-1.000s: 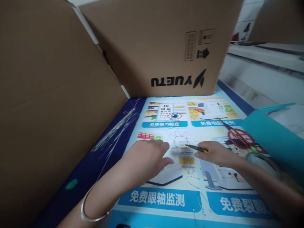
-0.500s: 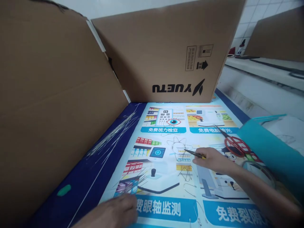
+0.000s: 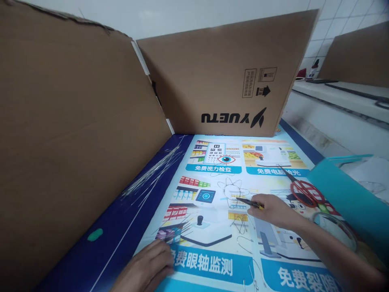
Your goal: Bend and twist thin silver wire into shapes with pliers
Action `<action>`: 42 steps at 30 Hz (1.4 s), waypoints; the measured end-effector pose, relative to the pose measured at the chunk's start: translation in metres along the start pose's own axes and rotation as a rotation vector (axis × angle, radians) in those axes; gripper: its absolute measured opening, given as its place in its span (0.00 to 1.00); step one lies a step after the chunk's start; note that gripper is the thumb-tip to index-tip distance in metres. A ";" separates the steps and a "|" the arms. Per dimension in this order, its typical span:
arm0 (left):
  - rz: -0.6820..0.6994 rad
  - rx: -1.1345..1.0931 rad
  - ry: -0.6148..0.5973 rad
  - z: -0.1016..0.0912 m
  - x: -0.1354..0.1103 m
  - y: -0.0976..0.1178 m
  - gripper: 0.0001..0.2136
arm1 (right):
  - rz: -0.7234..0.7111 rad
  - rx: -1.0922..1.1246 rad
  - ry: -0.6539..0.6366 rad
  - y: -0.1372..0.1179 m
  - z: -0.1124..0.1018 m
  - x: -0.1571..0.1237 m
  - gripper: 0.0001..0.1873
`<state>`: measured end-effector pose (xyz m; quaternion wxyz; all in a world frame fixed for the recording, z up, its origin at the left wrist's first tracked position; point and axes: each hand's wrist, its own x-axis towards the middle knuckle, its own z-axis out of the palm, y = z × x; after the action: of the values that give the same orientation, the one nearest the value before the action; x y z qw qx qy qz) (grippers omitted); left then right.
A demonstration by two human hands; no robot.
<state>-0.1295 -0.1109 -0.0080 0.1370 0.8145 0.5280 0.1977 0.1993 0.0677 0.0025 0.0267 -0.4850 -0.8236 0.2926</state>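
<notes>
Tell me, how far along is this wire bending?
Looks done: a looped wire figure and bent pieces lie on the poster. In hand: the right hand holds a thin tool at the figure; the left hand rests by short wires. Left: a pile of straight wires, unbent.

Bright, even light falls from above onto the glossy printed poster mat [image 3: 212,261], which washes pale with glare near its middle. The tall brown cardboard panel [image 3: 69,142] at left is dimmer. The centre is sharp: the thin black-and-yellow tool [image 3: 249,201] in the right hand [image 3: 270,209] reads crisp. Straight edges bow outward. The lower right corner darkens into blur, and the left hand [image 3: 146,265] looks soft.
</notes>
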 end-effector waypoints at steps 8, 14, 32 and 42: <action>-0.191 0.166 -0.163 -0.001 0.032 -0.001 0.11 | 0.002 -0.023 0.002 -0.005 -0.003 -0.002 0.12; -0.111 0.163 -0.259 -0.004 0.089 0.038 0.11 | 0.008 -0.067 0.005 -0.005 0.001 -0.001 0.13; -0.133 0.146 -0.394 0.034 0.139 0.065 0.07 | -0.157 -0.093 -0.099 -0.010 -0.002 -0.013 0.10; -0.109 0.304 -0.431 0.035 0.142 0.072 0.13 | -0.147 0.168 -0.157 -0.006 -0.004 -0.011 0.09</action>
<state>-0.0035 -0.0110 0.0174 0.1328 0.8194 0.5533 -0.0695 0.2019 0.0588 0.0113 0.0238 -0.3952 -0.8291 0.3948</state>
